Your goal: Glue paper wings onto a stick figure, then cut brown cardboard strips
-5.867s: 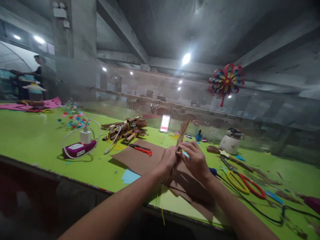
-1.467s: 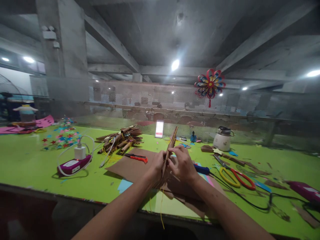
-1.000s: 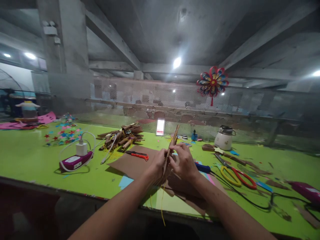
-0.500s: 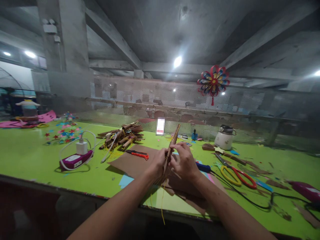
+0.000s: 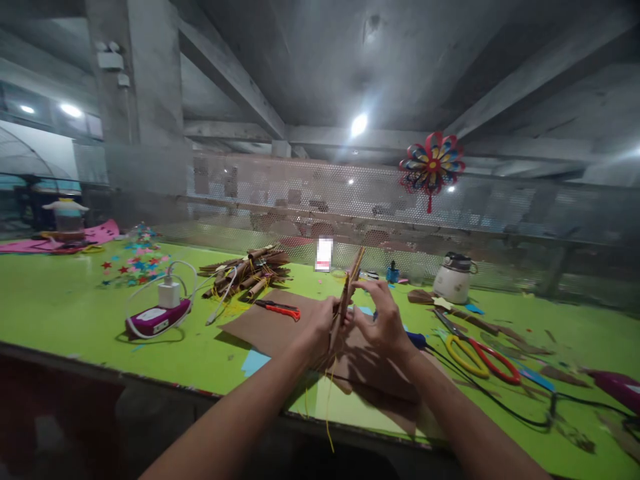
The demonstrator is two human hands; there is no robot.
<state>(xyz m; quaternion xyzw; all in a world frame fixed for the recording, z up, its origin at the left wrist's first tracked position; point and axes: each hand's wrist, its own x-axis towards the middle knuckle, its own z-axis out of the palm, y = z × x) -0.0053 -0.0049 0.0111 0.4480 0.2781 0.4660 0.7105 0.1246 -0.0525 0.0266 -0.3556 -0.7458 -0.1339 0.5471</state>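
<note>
Near the table's front edge, my left hand (image 5: 320, 329) is closed around a bundle of brown paper strips (image 5: 351, 283), which stands tilted up and slightly to the right. Yellow string (image 5: 329, 417) hangs from its lower end. My right hand (image 5: 384, 319) is beside the bundle's right side, thumb and forefinger apart in a curve; whether a fingertip touches the paper I cannot tell. Beneath both hands lie brown paper sheets (image 5: 280, 327) over pale coloured sheets. A red-handled cutter (image 5: 280, 309) rests on the brown sheet to the left.
A pile of brown paper rolls (image 5: 250, 270) lies behind left. A purple power strip (image 5: 159, 319) with a white plug stands left. Rightward are scissors (image 5: 483, 357), a blue-handled tool (image 5: 416, 340) with a black cord, a white jar (image 5: 453, 279) and paper scraps.
My right hand has drawn a little to the right, its thumb and forefinger spreading away from the paper bundle. My left hand keeps its hold. The whole view has shifted slightly.
</note>
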